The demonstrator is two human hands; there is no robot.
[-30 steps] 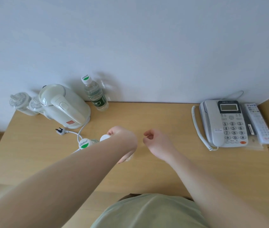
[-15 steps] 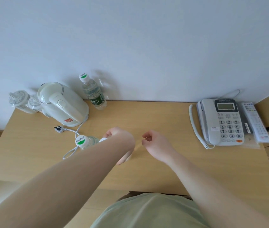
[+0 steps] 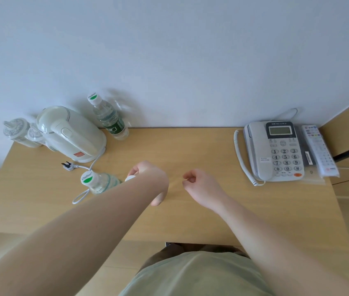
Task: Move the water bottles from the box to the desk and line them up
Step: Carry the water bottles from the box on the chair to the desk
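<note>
- Holding a water bottle with my left hand (image 3: pixel 150 184), I have it over the middle of the desk (image 3: pixel 201 210), its white cap (image 3: pixel 130 178) peeking out just past my wrist; my forearm hides the body, so I cannot tell whether its base is touching the wood.
- Fingers of that hand are curled round the bottle from above, thumb low at the near side; I judge this a full wrap, not a pinch.
- Just to the left of my grip stands a second bottle (image 3: pixel 99 182), green-dotted cap toward me, upright, right beside the one I hold and over the kettle's cord (image 3: pixel 83 193).
- A third bottle (image 3: pixel 111 120) stands upright at the back edge against the wall, beside the kettle (image 3: pixel 71 133), well apart from the other two.
- The line, as I judge it, runs left to right along the desk, so the bottle in my grip belongs directly to the right of its neighbour, long axis vertical.
- My right hand (image 3: pixel 199 184) hovers near, loosely curled, thumb and forefinger close together and holding nothing; it is farther from the bottles than my left.
- The box is not in view.
- The phone (image 3: pixel 274 150) and remote (image 3: pixel 318 150) sit far right, out of the way.
</note>
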